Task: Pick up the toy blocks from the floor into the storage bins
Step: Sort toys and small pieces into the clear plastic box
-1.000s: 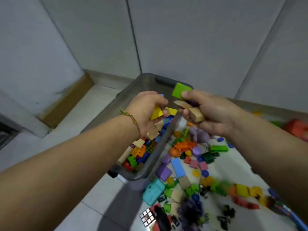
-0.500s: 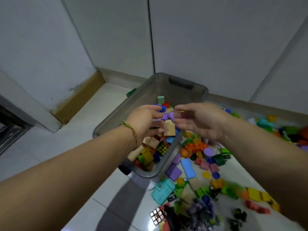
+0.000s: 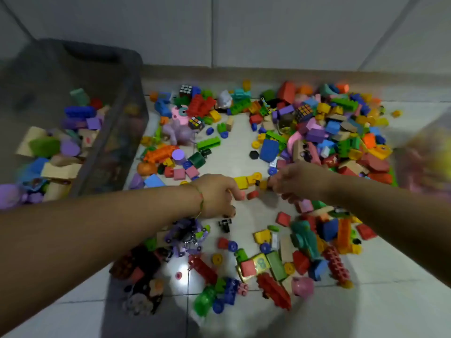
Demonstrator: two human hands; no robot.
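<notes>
Toy blocks of many colours lie scattered over the white tile floor (image 3: pixel 244 147). At the left stands the grey storage bin (image 3: pixel 136 93), partly filled with blocks. My left hand (image 3: pixel 217 196) is down on the floor at the centre, its fingers curled, with the fingertips pinching a small pink block (image 3: pixel 241 196) beside a red block (image 3: pixel 252 195). My right hand (image 3: pixel 295 182) is low just to the right, curled fingertips closed on a small yellow block (image 3: pixel 263 184). Two more yellow blocks (image 3: pixel 244 182) lie just beyond the hands.
A dense heap of blocks (image 3: pixel 341 132) fills the right side up to the wall, with puzzle cubes (image 3: pixel 303 112) in it. More blocks and a teal toy (image 3: pixel 305 236) lie in front of me. A blurred bag of toys (image 3: pixel 429 162) is at the right edge.
Both hands have left the bin, where they dropped their blocks, and come down to the floor. My view has swung right and down onto the scattered pile.
</notes>
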